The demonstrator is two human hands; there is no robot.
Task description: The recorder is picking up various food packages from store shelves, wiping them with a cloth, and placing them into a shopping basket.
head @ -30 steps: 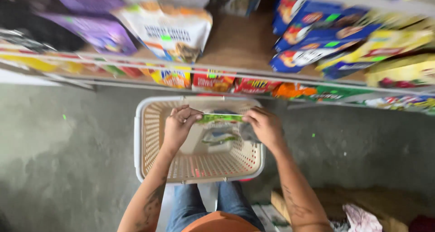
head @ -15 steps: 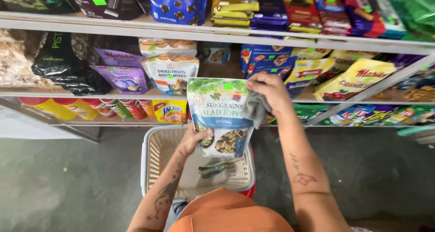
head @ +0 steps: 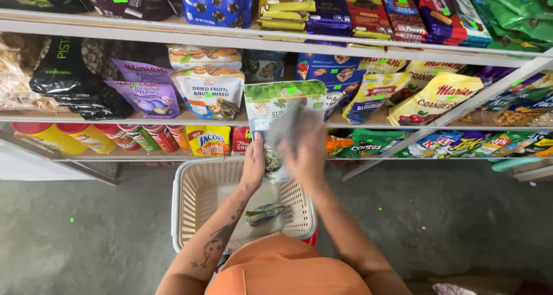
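**Pouch held up at the snack shelf**

The left hand [head: 254,167] pinches the lower edge of a green-topped snack pouch [head: 276,108], raised above the cream basket [head: 199,200]. The right hand [head: 305,148] is blurred across the pouch's face; whether it grips, I cannot tell. A firm hold on both bottom corners would keep the pouch upright and steady. A dried-fruit bag [head: 210,93] and blue packets [head: 331,76] crowd the shelf [head: 144,119] just behind, easily knocked.

Right hand [head: 302,148] now wipes pouch [head: 276,113] (blurred).
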